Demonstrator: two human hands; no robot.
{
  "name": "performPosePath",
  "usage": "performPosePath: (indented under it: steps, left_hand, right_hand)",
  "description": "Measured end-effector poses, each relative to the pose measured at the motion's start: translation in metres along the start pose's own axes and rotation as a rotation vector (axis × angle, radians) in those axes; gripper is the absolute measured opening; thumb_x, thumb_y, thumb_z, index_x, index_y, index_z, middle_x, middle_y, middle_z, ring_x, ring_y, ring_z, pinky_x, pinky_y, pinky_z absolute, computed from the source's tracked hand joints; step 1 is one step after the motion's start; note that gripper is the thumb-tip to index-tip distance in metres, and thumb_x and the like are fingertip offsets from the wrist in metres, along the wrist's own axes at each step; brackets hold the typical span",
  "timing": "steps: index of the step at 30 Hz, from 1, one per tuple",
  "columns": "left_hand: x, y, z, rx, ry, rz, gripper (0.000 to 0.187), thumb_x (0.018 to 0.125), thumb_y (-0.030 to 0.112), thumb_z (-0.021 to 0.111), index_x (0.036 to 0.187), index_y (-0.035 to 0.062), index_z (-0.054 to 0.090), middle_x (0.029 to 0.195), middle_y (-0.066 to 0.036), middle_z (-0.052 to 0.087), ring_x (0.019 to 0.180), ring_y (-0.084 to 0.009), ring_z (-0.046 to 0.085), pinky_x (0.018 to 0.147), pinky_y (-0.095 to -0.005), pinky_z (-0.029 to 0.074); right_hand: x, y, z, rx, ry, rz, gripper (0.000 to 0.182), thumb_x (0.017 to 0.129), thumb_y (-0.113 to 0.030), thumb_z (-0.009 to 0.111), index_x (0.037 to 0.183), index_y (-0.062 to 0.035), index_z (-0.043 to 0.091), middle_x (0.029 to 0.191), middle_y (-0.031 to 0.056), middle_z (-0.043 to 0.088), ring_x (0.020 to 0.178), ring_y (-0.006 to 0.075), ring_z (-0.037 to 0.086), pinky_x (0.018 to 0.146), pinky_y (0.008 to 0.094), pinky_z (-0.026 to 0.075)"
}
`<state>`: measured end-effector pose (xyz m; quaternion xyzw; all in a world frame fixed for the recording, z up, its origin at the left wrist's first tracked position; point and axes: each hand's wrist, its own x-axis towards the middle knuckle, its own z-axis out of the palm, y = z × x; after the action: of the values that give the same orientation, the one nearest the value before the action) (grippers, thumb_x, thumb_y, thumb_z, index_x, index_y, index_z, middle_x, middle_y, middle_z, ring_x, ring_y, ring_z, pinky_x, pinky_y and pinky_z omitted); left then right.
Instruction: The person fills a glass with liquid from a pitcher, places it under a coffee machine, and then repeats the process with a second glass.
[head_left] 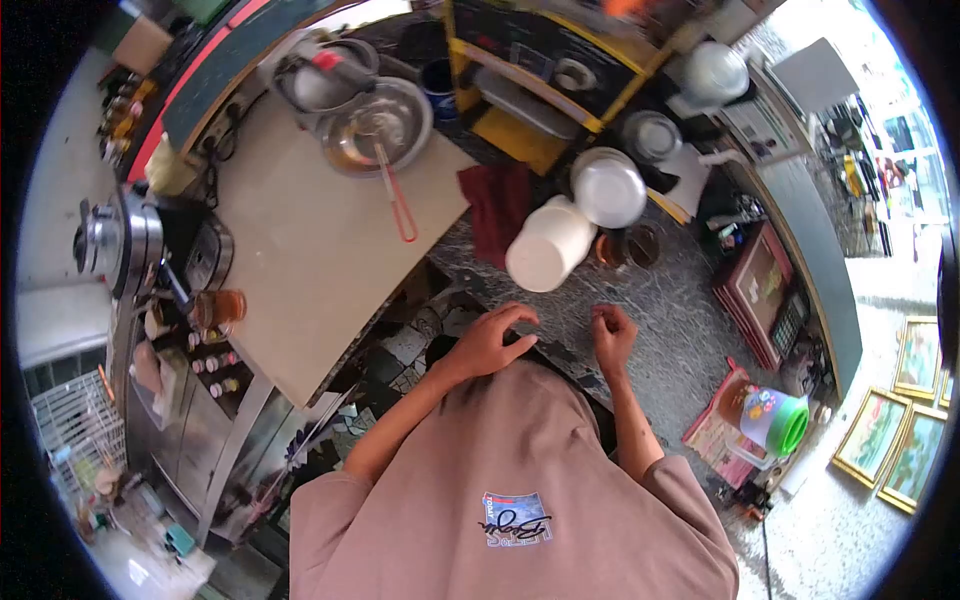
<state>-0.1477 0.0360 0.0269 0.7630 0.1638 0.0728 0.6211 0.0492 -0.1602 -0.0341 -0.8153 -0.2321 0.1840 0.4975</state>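
Observation:
My left hand (490, 341) is over the front edge of the dark marble counter (660, 290), its fingers curved and apart from the thumb, with nothing between them. To its right, my right hand (614, 340) is closed at the counter's edge; what its fingers hold, if anything, is too small to make out. Just beyond both hands lies a stack of white foam containers (545, 252), tilted toward me. Behind it is a stack of round bowls with a pale top (609, 190). A dark red cloth (495, 212) lies to the left of the containers.
A metal bowl (408, 125) with a red-handled whisk (396, 200) stands on the pale board (300, 240). At right are a green-lidded container (785, 425), a reddish-brown box (755, 290) and a calculator (790, 325). A yellow-edged shelf (530, 70) stands behind.

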Motion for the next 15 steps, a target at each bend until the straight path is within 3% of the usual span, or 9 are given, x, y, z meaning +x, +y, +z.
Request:
performPosePath:
  steps: [1,4,6,7,8,9,11,12,15]
  left_hand:
    - [0.013,0.000,0.013,-0.002,-0.026,0.000,0.033,0.093,0.019,0.070,0.121,0.0041,0.062,0.127,-0.011,0.063,0.116,-0.0241,0.063,0.094,-0.0380,0.052]
    - [0.053,0.010,0.046,-0.026,-0.027,-0.037,0.053,0.096,0.027,0.068,0.141,0.0052,0.048,0.143,-0.015,0.051,0.128,-0.0303,0.056,0.101,-0.0429,0.051]
    - [0.078,0.020,0.064,-0.047,0.019,-0.049,0.054,0.097,0.028,0.068,0.141,0.0053,0.047,0.143,-0.016,0.050,0.128,-0.0314,0.055,0.101,-0.0431,0.051]
    - [0.089,0.023,0.071,-0.071,0.086,-0.065,0.055,0.097,0.029,0.067,0.142,0.0054,0.046,0.144,-0.016,0.049,0.129,-0.0325,0.055,0.100,-0.0433,0.052]
    - [0.100,0.016,0.079,-0.040,0.116,0.001,0.052,0.098,0.029,0.066,0.140,0.0043,0.046,0.144,-0.018,0.048,0.128,-0.0324,0.055,0.098,-0.0428,0.054]
    - [0.107,0.017,0.083,-0.033,0.101,0.002,0.052,0.098,0.029,0.066,0.140,0.0043,0.046,0.144,-0.018,0.048,0.128,-0.0324,0.055,0.098,-0.0428,0.054]
    - [0.121,0.020,0.089,-0.058,0.115,-0.033,0.050,0.099,0.029,0.065,0.138,0.0034,0.047,0.144,-0.019,0.047,0.127,-0.0305,0.055,0.095,-0.0418,0.055]
    - [0.125,0.025,0.093,-0.097,0.157,-0.032,0.040,0.100,0.032,0.063,0.122,0.0001,0.054,0.142,-0.019,0.049,0.122,-0.0333,0.057,0.089,-0.0393,0.054]
    - [0.131,0.031,0.095,-0.120,0.147,-0.045,0.031,0.104,0.028,0.056,0.113,-0.0016,0.056,0.140,-0.018,0.050,0.111,-0.0278,0.061,0.086,-0.0366,0.053]
  right_hand:
    - [0.006,0.007,-0.007,-0.001,0.020,0.017,0.012,0.089,-0.010,0.068,0.093,0.0011,0.072,0.069,0.0030,0.063,0.062,0.0080,0.054,0.059,0.0277,0.045]
    - [0.037,0.010,-0.023,0.057,0.196,-0.004,0.019,0.087,-0.009,0.070,0.104,-0.0005,0.070,0.079,0.0041,0.066,0.069,0.0084,0.056,0.062,0.0264,0.046]
    - [0.056,-0.015,-0.034,0.008,0.193,0.030,0.042,0.083,-0.007,0.074,0.123,-0.0026,0.062,0.104,0.0088,0.069,0.093,0.0147,0.065,0.079,0.0298,0.051]
    - [0.066,-0.023,-0.036,-0.012,0.188,-0.065,0.053,0.080,-0.007,0.076,0.130,-0.0034,0.057,0.115,0.0103,0.067,0.106,0.0188,0.063,0.089,0.0336,0.050]
    - [0.077,-0.029,-0.037,-0.033,0.183,-0.161,0.064,0.078,-0.007,0.079,0.136,-0.0043,0.052,0.126,0.0117,0.064,0.119,0.0229,0.061,0.099,0.0373,0.049]
    - [0.085,-0.035,-0.038,-0.028,0.196,-0.153,0.064,0.078,-0.007,0.079,0.136,-0.0043,0.052,0.126,0.0117,0.064,0.119,0.0229,0.061,0.099,0.0373,0.049]
    - [0.100,-0.044,-0.041,0.095,-0.020,-0.171,0.071,0.073,-0.009,0.083,0.137,-0.0040,0.051,0.133,0.0128,0.060,0.127,0.0281,0.057,0.108,0.0426,0.044]
    - [0.106,-0.046,-0.041,0.100,-0.012,-0.168,0.071,0.073,-0.009,0.083,0.137,-0.0040,0.051,0.133,0.0128,0.060,0.127,0.0281,0.057,0.108,0.0426,0.044]
    - [0.115,-0.047,-0.043,0.135,-0.176,-0.141,0.074,0.071,-0.011,0.084,0.137,-0.0051,0.051,0.131,0.0142,0.062,0.125,0.0293,0.060,0.105,0.0414,0.047]
